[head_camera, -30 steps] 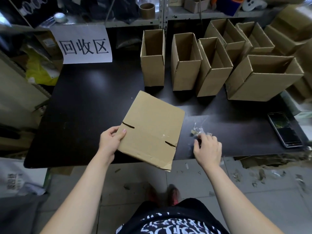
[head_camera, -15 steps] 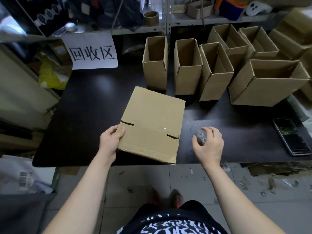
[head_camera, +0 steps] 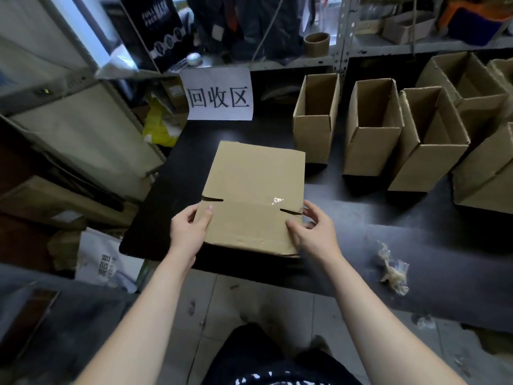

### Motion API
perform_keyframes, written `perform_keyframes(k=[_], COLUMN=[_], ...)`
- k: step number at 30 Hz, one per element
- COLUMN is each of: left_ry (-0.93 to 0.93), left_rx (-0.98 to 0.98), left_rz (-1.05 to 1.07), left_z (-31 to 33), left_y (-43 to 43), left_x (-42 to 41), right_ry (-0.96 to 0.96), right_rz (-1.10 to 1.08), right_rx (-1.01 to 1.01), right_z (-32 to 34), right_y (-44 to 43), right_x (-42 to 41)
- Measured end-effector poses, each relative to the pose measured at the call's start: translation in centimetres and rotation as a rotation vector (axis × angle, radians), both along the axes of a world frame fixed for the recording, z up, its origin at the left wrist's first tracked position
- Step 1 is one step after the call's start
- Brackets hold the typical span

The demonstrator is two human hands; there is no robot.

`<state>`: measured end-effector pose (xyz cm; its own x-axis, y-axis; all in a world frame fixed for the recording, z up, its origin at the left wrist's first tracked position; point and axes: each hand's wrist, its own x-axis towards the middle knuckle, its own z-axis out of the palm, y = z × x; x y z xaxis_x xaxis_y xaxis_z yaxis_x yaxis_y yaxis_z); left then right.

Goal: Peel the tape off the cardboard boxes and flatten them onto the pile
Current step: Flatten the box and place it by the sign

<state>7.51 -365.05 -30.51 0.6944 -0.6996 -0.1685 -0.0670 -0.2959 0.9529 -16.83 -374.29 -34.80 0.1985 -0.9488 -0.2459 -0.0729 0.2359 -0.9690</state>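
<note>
The black table [head_camera: 416, 218] bore a flattened brown cardboard box [head_camera: 255, 190] at its near edge; the left hand [head_camera: 188, 232] pinched its left edge, the right hand [head_camera: 316, 234] its right; crumpled clear tape [head_camera: 392, 270] lay apart, rightward.

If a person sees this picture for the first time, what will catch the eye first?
First the flattened box in the middle, gripped at its side edges by the left hand and the right hand at the front edge of the black table. Behind it to the right stands a row of open boxes, and a white sign with large black characters is at the back left.
</note>
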Motion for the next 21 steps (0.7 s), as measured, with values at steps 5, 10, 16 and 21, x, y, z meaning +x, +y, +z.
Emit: perform_keyframes(k=[5,10,16,21], left_ry=[-0.040,-0.135,-0.178,-0.236], left_rx=[0.040,0.090,0.115,0.211], left_rz=[-0.014,-0.024,-0.117,-0.219], left_z=[-0.2,-2.4,-4.2,-5.5], left_y=[-2.1,-7.0,-13.3,-17.2], left_x=[5.1,12.3,21.9,27.8], right_ry=[0.039,0.117,0.244,0.297], right_rz=[0.068,0.067,0.019,-0.026], right_rx=[-0.041,-0.057,-0.044,0.069], right_z=[1.2,0.6,-0.2,-0.7], right_y=[-2.8,-7.6,-12.9,-15.9], right_x=[4.4,11.3,20.8,27.1])
